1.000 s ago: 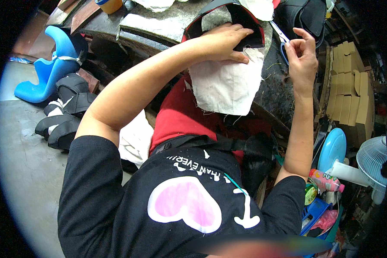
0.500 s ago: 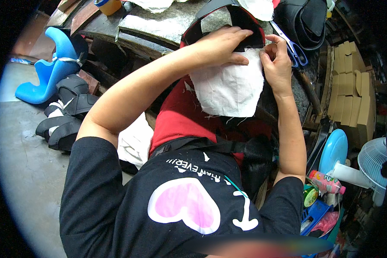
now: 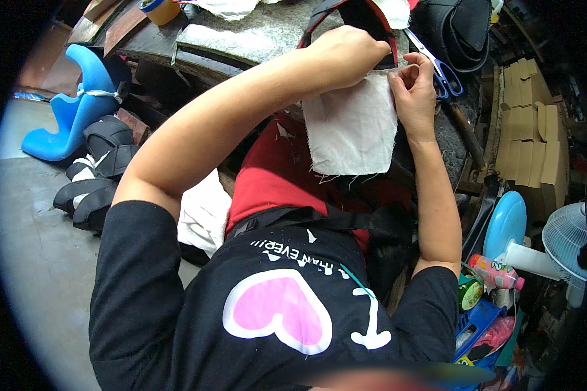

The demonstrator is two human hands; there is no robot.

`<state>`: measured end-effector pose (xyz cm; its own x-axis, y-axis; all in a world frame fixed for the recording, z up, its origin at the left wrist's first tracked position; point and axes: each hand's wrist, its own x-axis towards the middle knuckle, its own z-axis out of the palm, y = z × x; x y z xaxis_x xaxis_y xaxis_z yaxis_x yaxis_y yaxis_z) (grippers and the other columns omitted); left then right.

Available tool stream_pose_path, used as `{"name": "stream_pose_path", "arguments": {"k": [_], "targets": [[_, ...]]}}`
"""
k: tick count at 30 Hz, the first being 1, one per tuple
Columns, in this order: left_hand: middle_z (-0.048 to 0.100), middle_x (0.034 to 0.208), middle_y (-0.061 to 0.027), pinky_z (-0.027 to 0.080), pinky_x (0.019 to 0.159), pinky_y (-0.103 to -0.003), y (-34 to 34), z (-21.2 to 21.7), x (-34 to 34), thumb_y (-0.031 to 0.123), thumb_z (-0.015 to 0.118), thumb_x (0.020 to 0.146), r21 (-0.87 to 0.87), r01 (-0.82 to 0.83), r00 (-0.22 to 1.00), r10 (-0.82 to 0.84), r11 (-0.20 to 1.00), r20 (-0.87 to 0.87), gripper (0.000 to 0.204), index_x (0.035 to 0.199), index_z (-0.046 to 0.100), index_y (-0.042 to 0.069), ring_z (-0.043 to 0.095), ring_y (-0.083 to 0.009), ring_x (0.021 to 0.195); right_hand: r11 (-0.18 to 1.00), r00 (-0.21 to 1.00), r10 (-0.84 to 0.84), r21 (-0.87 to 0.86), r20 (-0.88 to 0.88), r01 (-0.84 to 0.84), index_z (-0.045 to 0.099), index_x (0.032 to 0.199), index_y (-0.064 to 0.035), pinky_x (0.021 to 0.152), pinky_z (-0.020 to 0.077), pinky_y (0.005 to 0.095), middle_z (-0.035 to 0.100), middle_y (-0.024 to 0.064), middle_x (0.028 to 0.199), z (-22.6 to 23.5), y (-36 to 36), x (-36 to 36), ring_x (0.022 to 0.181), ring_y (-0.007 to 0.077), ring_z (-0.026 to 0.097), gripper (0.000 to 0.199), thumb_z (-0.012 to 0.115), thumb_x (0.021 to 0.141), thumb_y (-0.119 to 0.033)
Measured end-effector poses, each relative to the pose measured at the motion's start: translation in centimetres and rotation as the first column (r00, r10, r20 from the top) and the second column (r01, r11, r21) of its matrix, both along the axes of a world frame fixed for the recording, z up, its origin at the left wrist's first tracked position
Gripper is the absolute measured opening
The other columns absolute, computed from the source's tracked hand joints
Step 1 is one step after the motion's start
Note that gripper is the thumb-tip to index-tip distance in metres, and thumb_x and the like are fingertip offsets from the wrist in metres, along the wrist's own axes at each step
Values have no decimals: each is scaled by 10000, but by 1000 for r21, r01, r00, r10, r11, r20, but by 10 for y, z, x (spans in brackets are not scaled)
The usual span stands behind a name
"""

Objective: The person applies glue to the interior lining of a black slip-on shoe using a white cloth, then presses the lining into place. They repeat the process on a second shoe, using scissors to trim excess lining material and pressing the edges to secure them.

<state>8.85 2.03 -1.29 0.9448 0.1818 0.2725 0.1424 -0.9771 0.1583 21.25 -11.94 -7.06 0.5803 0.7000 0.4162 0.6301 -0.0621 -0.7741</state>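
One white cloth [image 3: 352, 124] hangs below a curved black-and-red piece [image 3: 321, 16], the right hand [image 3: 416, 98] pinching its upper corner, the left hand [image 3: 349, 55] with fingers curled, grip hidden from me; light, even tension should prevent puckers.

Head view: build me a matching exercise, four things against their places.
Things:
1. White frayed cloth piece
2. Metal scissors with blue handles
3. Smooth blue curved piece
4. Tan cardboard boxes

Places:
A. At the far left, with a pale tie around it
B. Grouped farther right than the scissors
C. Spread below the left hand
D. Lying beside the right hand

Pairs: 1-C, 2-D, 3-A, 4-B
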Motion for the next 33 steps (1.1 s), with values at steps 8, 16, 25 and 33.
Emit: {"name": "stream_pose_path", "arguments": {"k": [8,16,25,33], "targets": [[714,867,-166,556,770,-474,5,-5,10,222,726,801,40,47,999,-47,998,12,170,909,708,92,704,-369,871,999,1000,-2,33,9,2,491,1185,-70,687,531,308,618,44,815,-4,0,1,715,154,627,362,682,878,-41],[724,877,-165,567,784,-457,12,-13,21,154,675,786,23,-79,997,80,997,-20,133,861,741,66,711,-352,901,999,999,5,41,35,-7,488,1156,-74,676,531,293,609,30,815,-4,0,1,715,137,622,339,691,884,-61],[721,867,-191,556,770,-489,13,-21,17,271,664,883,-28,29,997,-27,999,73,252,968,710,39,711,-368,856,999,998,-17,31,53,15,485,1158,-67,665,529,297,611,42,807,-6,4,6,696,143,618,367,697,858,-55],[706,861,-203,538,767,-492,15,-29,19,306,669,895,-132,-11,998,20,991,67,282,957,674,30,693,-395,854,994,995,-99,-57,-22,98,476,1171,-48,660,521,297,623,42,763,-3,11,8,653,135,608,405,665,813,-37]]}}
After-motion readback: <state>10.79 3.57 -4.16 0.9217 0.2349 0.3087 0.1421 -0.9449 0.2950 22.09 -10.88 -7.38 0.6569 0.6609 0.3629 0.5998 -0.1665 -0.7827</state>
